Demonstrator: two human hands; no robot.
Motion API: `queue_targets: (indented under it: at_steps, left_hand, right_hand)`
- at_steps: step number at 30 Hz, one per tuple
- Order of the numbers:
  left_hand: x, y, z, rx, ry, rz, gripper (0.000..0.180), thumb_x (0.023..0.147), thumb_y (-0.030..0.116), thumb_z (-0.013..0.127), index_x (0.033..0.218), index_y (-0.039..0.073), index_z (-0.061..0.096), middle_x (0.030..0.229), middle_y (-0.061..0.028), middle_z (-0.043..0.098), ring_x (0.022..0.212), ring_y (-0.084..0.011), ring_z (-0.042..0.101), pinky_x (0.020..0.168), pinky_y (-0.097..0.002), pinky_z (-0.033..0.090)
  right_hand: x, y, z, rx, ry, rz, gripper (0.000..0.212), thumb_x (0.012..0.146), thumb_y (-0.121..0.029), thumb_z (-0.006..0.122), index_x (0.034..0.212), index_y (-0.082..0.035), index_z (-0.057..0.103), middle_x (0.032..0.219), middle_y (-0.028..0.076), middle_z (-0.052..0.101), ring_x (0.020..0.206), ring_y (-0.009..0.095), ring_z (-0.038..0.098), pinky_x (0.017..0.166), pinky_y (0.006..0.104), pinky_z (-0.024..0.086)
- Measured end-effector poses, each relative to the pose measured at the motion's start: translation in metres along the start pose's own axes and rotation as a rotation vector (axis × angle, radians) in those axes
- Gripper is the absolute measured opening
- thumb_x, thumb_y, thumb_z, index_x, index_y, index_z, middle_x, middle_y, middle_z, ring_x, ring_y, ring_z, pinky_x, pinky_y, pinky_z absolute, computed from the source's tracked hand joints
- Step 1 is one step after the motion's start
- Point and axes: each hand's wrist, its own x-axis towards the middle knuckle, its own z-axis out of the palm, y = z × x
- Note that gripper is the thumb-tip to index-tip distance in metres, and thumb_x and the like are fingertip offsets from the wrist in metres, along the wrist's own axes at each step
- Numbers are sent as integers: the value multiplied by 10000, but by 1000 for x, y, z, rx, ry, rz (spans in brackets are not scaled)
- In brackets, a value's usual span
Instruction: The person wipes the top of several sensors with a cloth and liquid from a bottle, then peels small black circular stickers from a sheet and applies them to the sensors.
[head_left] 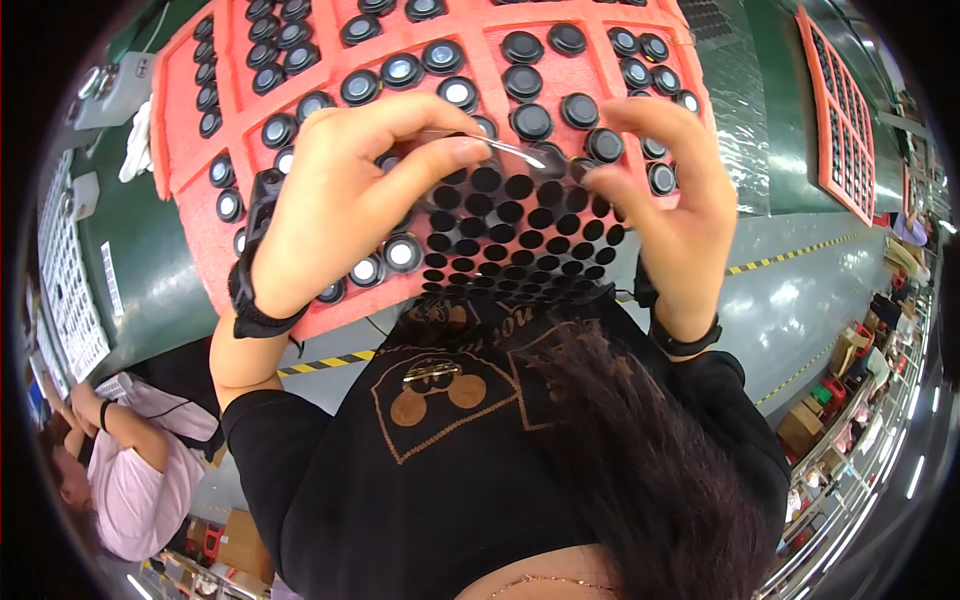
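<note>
Left hand [350, 190] is pinched on a black-dotted clear sheet [520, 235]; right hand [685, 170] is held spread at its right, over a pink tray [245, 106].

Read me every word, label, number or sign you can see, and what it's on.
Black shirt: brown lettering, partly creased; I won't copy its wording.
White label on green table: too small to read.
Grey device: mark too small to read.
Sheet of black circles: no lettering visible.
</note>
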Motion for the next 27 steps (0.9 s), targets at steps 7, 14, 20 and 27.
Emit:
queue_targets:
  at_steps: [7, 14, 20, 27]
  left_hand:
    - [-4, -1, 6, -189, 23, 69, 138, 832, 46, 538, 935, -32, 588, 793, -37, 628, 701, -69, 574, 638, -180, 435]
    - [-3, -11, 10, -415, 38, 71, 179, 884, 157, 510, 886, -3, 591, 617, 5, 548, 545, -39, 480, 520, -190, 402]
    - [-11, -2, 10, -283, 1, 46, 185, 889, 167, 501, 867, 5, 587, 594, 9, 521, 531, -38, 461, 487, -188, 384]
    - [-13, -6, 12, -231, 14, 186, 174, 888, 158, 497, 854, 11, 583, 573, 7, 504, 503, -36, 449, 442, -195, 354]
  right_hand:
    - [2, -24, 33, 23, -194, 9, 285, 657, 45, 670, 927, 4, 587, 845, 77, 611, 759, 158, 589, 685, 248, 462]
    - [4, -20, 44, 22, 10, -172, 227, 652, 55, 673, 863, 6, 605, 788, 69, 608, 696, 160, 587, 623, 235, 463]
    - [-1, -21, 42, 21, 32, -249, 166, 637, 82, 673, 774, 12, 611, 759, 79, 607, 671, 164, 586, 577, 235, 465]
    - [-4, -16, 43, 25, 64, -384, 147, 626, 85, 680, 734, 14, 608, 764, 83, 604, 657, 155, 582, 561, 236, 474]
